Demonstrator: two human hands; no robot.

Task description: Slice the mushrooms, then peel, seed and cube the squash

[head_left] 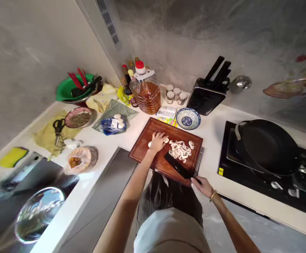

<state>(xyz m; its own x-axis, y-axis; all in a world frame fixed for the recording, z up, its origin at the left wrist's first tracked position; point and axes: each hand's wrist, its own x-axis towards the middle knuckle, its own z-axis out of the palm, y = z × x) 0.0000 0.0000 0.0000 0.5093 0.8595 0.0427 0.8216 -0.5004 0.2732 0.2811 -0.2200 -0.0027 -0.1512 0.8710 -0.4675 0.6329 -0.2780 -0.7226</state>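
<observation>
A brown wooden cutting board (144, 142) lies on the white counter. A pile of sliced white mushrooms (180, 149) sits on its right half. My left hand (157, 140) rests on the board with its fingers curled over a whole white mushroom (150, 144). My right hand (201, 185), at the board's near right corner, is closed on the handle of a black-bladed knife (176, 164). The blade lies flat on the board just below the slices.
A blue patterned bowl (188, 118), a big oil jug (147, 92), spice jars and a knife block (208, 95) stand behind the board. A black pan (267, 146) sits on the stove at right. A mushroom bag (112, 124), dishes and a sink (23, 196) are at left.
</observation>
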